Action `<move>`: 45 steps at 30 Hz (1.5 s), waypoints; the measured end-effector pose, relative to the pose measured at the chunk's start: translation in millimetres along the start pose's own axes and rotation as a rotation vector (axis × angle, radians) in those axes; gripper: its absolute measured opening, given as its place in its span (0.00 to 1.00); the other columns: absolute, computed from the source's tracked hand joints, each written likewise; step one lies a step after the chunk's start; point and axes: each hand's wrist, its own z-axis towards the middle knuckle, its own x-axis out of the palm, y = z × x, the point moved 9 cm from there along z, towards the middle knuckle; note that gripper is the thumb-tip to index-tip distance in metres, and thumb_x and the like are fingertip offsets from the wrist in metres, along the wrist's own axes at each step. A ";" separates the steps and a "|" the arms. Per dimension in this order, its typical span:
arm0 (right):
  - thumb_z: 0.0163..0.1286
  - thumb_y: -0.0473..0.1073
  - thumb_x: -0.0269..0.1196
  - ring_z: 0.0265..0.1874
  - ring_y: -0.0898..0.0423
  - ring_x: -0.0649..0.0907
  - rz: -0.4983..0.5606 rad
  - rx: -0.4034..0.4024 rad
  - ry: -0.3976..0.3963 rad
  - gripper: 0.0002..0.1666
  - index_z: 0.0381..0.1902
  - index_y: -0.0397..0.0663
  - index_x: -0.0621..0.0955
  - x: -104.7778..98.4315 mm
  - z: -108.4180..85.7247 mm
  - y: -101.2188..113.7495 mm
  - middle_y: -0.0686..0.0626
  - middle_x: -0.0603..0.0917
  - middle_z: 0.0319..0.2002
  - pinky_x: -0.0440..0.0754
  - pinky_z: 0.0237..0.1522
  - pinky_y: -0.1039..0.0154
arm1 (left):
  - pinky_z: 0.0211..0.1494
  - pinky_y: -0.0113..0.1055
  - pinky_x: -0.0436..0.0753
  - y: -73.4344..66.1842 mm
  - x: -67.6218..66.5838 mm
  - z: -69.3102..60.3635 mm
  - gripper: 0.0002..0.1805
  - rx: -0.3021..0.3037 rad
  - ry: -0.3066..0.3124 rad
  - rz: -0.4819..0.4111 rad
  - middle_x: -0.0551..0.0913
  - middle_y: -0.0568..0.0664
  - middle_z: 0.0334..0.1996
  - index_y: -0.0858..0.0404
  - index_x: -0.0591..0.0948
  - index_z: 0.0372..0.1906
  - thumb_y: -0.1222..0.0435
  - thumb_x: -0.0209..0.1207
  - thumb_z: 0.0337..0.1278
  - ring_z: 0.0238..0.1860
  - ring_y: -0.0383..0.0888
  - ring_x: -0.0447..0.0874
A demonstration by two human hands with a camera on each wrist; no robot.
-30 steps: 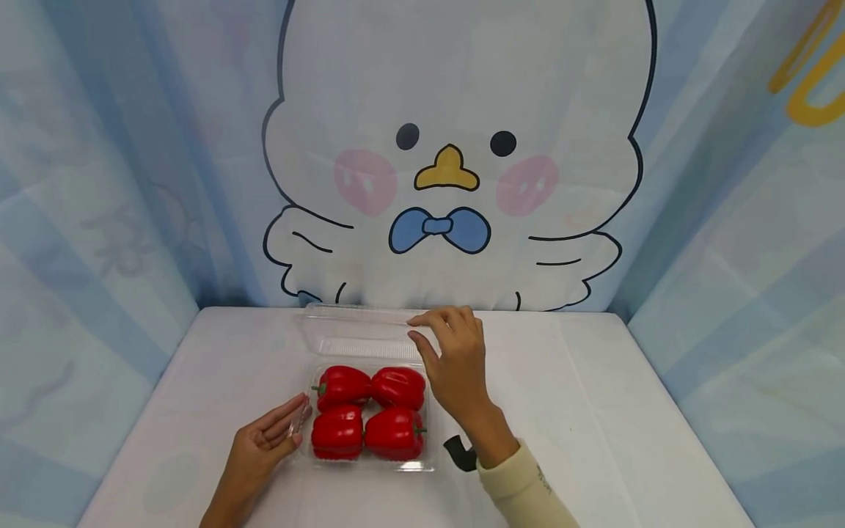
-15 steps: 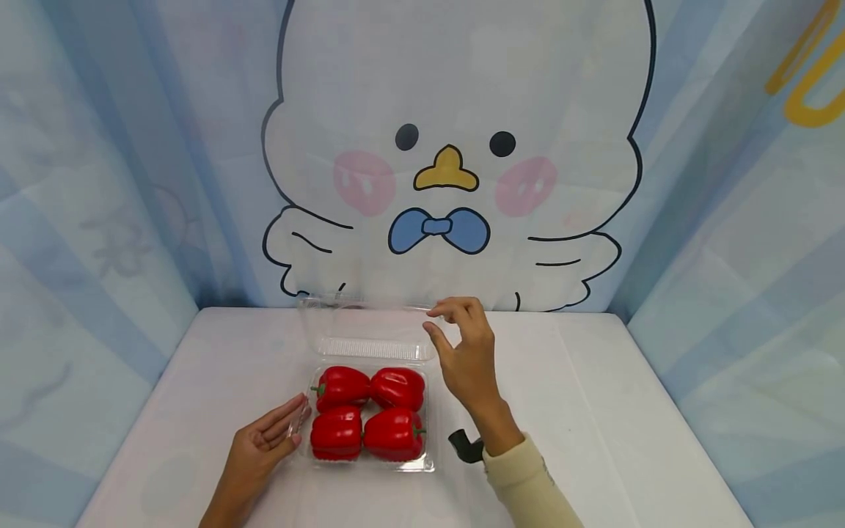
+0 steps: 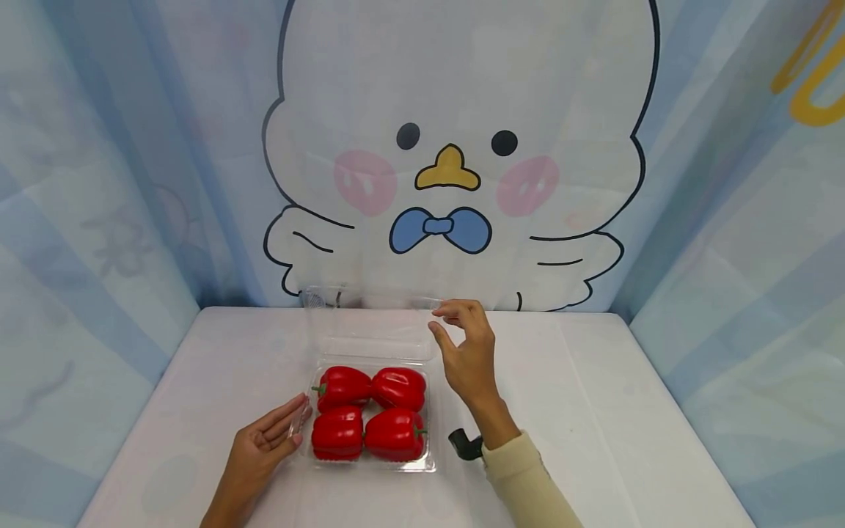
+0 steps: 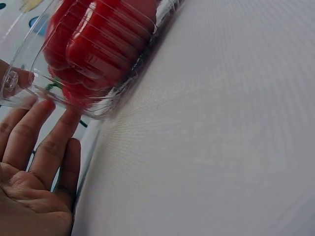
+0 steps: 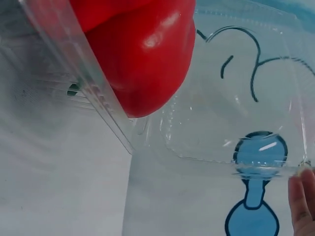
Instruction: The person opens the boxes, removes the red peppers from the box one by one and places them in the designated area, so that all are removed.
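In the head view a clear plastic clamshell box (image 3: pixel 430 458) on the table holds several red bell peppers (image 3: pixel 394 434), laid in two rows. Its clear lid (image 3: pixel 370 323) stands raised at the back. My left hand (image 3: pixel 259 449) holds the box's left side. The left wrist view shows straight fingers (image 4: pixel 49 142) against the wall and a thumb tip at the rim tab. My right hand (image 3: pixel 467 358) pinches the lid's right edge between thumb and forefinger. The right wrist view catches the fingertips (image 5: pixel 302 189) at the lid's corner, with one pepper (image 5: pixel 147 54) close by.
A white cloth covers the table (image 3: pixel 594 440). Behind it hangs a curtain (image 3: pixel 449 88) printed with a cartoon bird, and blue curtains close both sides. A dark curved piece (image 3: pixel 465 444) sits beside the right wrist.
The right hand has shifted a little right and up with the lid's edge, and the lid stands more upright. The left hand, box and peppers have stayed in place.
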 end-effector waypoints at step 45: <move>0.74 0.34 0.68 0.45 0.49 0.91 -0.064 0.455 0.334 0.24 0.66 0.53 0.83 53.6 -36.1 -109.3 0.43 0.87 0.60 0.93 0.45 0.59 | 0.59 0.21 0.84 -1.6 -1.8 -0.4 0.34 0.032 -0.026 0.009 0.83 0.34 0.67 0.71 0.72 0.75 0.70 0.68 0.68 0.63 0.24 0.82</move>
